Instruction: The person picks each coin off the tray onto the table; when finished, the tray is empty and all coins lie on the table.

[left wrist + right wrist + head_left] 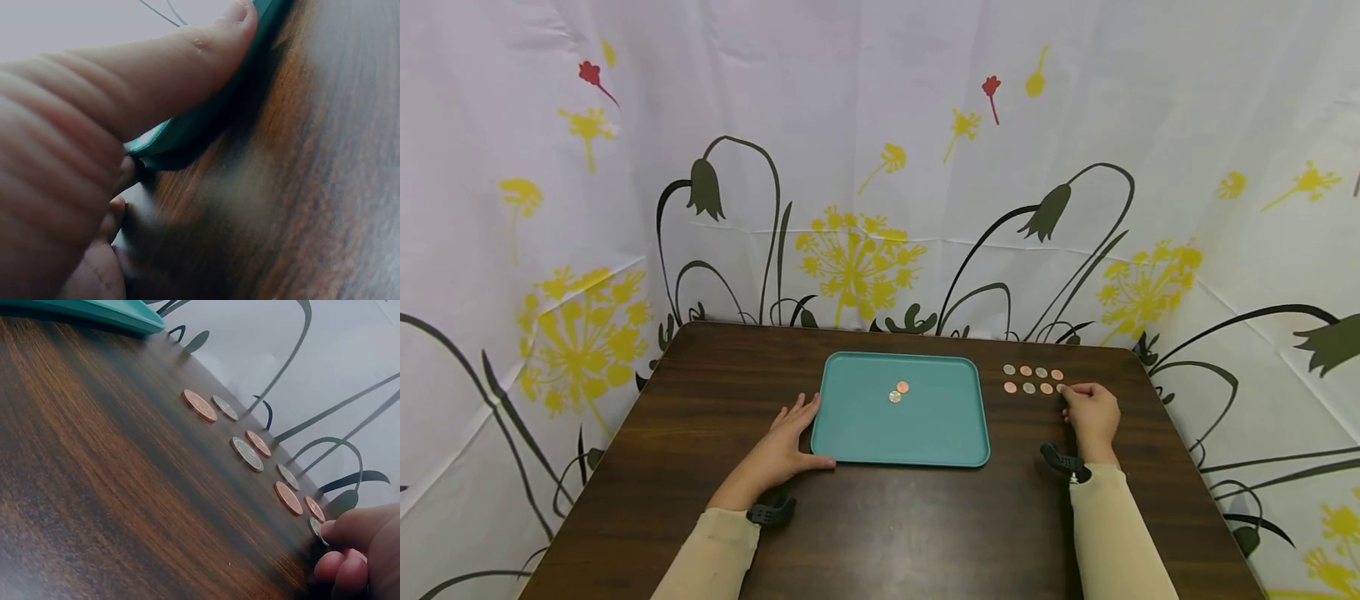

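Observation:
A teal tray (898,459) lies on the table, with a copper coin (903,387) and a silver coin (895,397) touching each other on it. My left hand (781,450) rests at the tray's front left corner, fingers spread along the left side. Its thumb (181,72) lies straight against the front rim. To the right of the tray, copper and silver coins alternate in two short rows. At the right end of the nearer row, my right hand (1092,417) pinches a silver coin (315,529), partly hidden by the fingertip; the other fingers are curled.
The dark wooden table (895,533) ends at a back edge just beyond the coin rows. Behind it hangs a white curtain (880,100) printed with flowers. A copper coin (314,508) lies close behind the pinched one.

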`<move>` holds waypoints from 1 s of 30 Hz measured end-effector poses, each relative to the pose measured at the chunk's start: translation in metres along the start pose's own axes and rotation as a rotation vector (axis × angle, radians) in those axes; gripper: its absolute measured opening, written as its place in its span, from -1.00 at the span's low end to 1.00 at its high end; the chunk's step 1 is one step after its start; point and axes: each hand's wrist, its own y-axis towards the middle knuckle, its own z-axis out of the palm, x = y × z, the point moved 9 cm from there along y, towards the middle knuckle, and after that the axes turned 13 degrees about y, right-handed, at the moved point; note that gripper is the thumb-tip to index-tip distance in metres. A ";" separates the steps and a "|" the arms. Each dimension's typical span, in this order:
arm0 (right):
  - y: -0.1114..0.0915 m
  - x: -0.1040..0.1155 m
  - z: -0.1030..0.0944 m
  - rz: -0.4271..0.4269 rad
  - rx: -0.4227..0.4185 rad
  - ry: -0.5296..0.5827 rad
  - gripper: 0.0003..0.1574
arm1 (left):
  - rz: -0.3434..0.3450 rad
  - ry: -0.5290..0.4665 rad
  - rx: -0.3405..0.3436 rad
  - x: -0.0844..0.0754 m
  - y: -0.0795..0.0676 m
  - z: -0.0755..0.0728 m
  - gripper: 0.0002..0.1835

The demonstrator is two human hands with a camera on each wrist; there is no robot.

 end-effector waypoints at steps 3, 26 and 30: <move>-0.001 -0.001 0.000 -0.014 -0.014 -0.002 -0.66 | 0.004 -0.002 -0.002 -0.001 -0.001 -0.001 0.36; -0.079 0.035 0.076 -0.097 0.252 0.262 -0.61 | 0.007 0.010 -0.009 -0.001 -0.002 -0.003 0.35; -0.109 0.055 0.122 -0.182 0.443 0.210 -0.64 | 0.009 0.003 -0.005 -0.002 -0.002 -0.002 0.34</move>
